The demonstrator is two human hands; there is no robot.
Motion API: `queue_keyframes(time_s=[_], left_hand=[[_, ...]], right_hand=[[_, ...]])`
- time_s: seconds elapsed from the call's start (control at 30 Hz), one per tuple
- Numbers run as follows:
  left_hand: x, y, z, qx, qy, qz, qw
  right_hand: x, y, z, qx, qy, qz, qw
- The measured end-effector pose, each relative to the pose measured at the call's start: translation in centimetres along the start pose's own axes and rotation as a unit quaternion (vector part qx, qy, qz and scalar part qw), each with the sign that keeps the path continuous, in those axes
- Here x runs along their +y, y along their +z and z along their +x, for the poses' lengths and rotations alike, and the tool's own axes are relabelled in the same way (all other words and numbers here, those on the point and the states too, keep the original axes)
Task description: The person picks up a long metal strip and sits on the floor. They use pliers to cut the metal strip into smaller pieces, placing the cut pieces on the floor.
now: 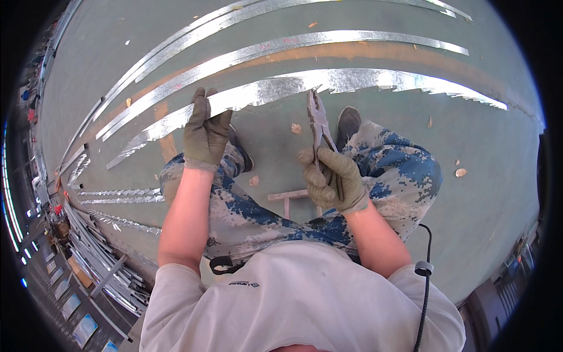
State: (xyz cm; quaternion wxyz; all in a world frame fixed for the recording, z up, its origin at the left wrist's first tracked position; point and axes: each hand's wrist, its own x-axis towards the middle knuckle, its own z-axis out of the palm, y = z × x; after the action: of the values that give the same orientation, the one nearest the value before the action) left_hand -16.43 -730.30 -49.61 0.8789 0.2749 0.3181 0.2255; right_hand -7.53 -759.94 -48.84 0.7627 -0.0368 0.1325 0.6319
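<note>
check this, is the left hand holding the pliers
No, the pliers are in the gloved right hand; the left hand grips the metal strip.

I see my gloved left hand (205, 132) gripping the near edge of a long, shiny galvanised metal strip with a notched edge (328, 82). My gloved right hand (331, 179) is closed around grey metal pliers (316, 117), whose tip touches that strip's edge. Two plain strips (281, 44) lie beyond on the green floor (481, 193).
</note>
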Motion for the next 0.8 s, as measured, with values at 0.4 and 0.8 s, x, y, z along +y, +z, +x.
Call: queue_keyframes(time_s=[0.4, 0.8], left_hand=[[-0.2, 0.1, 0.4, 0.021, -0.014, -0.036, 0.999], [-0.2, 1.2, 0.6, 0.047, 0.005, -0.039, 0.998]], right_hand=[[0.2, 1.0, 0.3, 0.034, -0.006, -0.03, 0.999], [2.2, 1.6, 0.4, 0.138, -0.023, -0.23, 0.963]])
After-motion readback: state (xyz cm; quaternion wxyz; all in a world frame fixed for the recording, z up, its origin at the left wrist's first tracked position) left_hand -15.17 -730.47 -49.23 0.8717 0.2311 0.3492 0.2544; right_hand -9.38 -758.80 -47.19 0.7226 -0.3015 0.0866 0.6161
